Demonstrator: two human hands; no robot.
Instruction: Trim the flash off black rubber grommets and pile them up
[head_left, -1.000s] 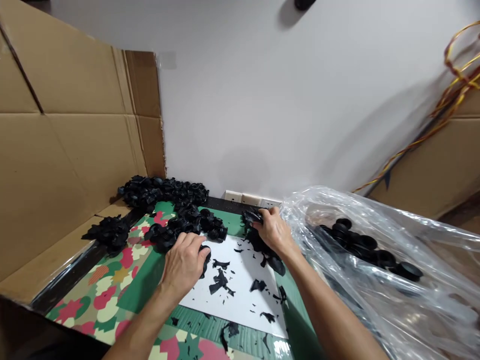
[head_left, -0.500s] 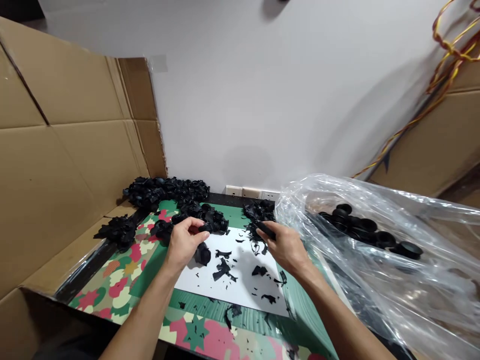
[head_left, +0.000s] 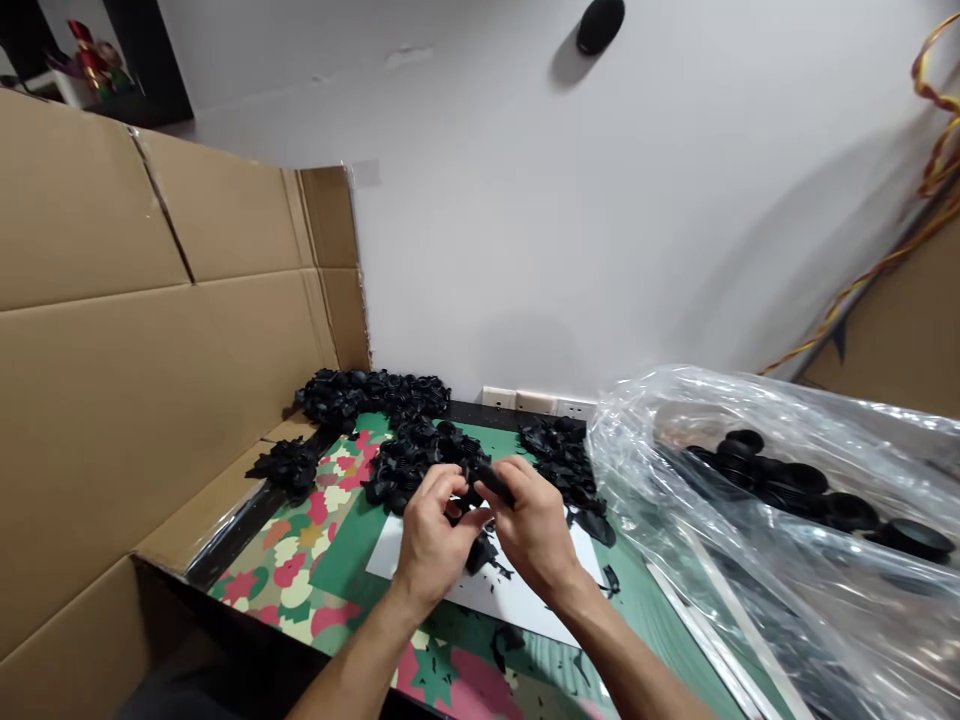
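Pale wall [head_left: 480, 220] behind; below it we have a patterned table covering [head_left: 300, 558] with a green layer [head_left: 337, 565] and a white sheet [head_left: 387, 550] on top. Small black piece [head_left: 467, 500]: sits over the white sheet, between the two hands, mostly masked by fingers; we cannot make out its full shape or its own long axis. Left hand [head_left: 435, 535]: fingers curled toward the thumb, narrow gap, the piece apparently pinched in it. Right hand [head_left: 534, 525]: fingers wrapped about a dark elongated tool [head_left: 495, 484], type not identifiable to us. Key relation, as we judge it: the tool's long axis slants from the right hand up and leftward, its end near the left fingertips, so the piece lies just left of the tool; the left hand is the nearer, being on it. Whether tool and piece touch, we cannot tell. Further out, we record a heap of black ribbed parts [head_left: 401, 470] beyond the left hand and a dark scrap pile [head_left: 559, 455] beyond the right. Well to the right: clear plastic bag [head_left: 637, 425], round black parts [head_left: 799, 485] inside. Left side: cardboard [head_left: 247, 345].
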